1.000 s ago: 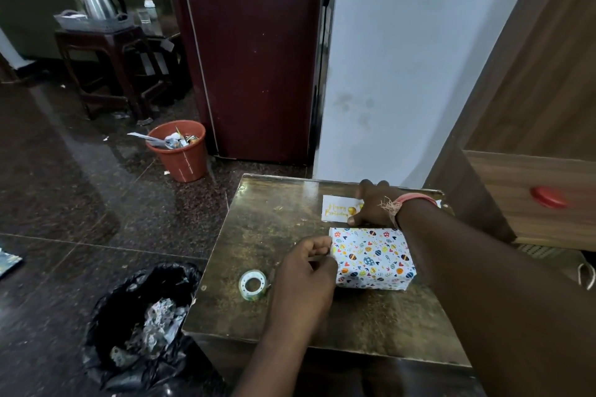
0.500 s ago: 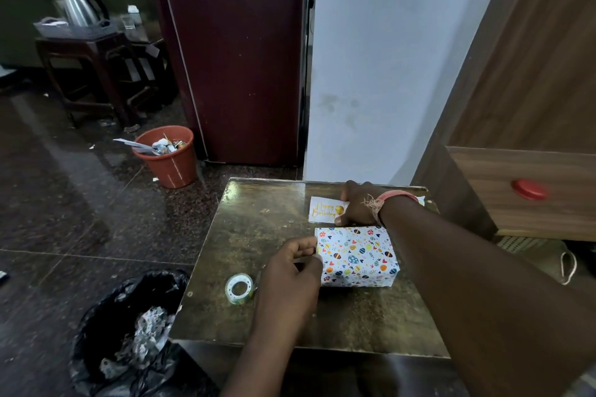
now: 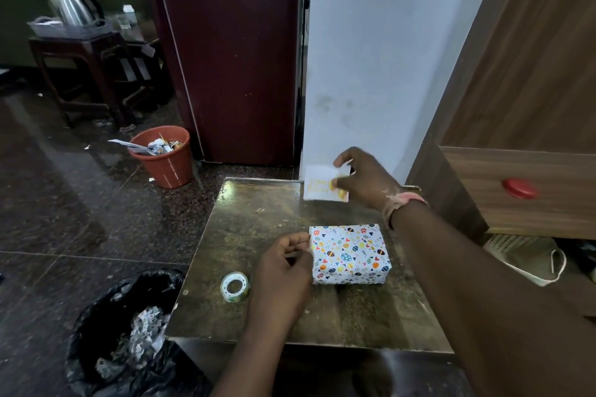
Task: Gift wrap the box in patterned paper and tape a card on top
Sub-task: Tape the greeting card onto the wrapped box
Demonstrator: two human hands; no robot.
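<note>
The right hand (image 3: pixel 364 180) is pinching a white card (image 3: pixel 319 185) between thumb and curled fingers, holding it lifted above the far right corner of the table (image 3: pixel 258 222). The card is facing the camera, its long axis running left to right, roughly parallel to the far edge; yellow lettering is showing on it but is too blurred to read. A pink band is sitting on the right wrist.

The left hand (image 3: pixel 283 264) is curling its fingers against the left end of the wrapped box (image 3: pixel 350 255), fingertips touching the upper left edge. Something thin may be pinched between thumb and forefinger, though I cannot tell what, or whether anything is there at all.

The box, covered in white paper printed with coloured eggs and hearts, is lying flat near the middle of the table, slightly toward the right edge. Its long axis is running left to right, nearly parallel to the near edge, with the right end turned a little toward the camera.

A roll of clear tape (image 3: pixel 234 286) is lying flat on the table just left of the left hand, toward the near left corner.

On the floor, a black bin bag (image 3: pixel 106 325) holding crumpled paper is sitting beside the near left corner, and an orange bucket (image 3: pixel 164 158) of scraps is standing beyond the far left corner.
</note>
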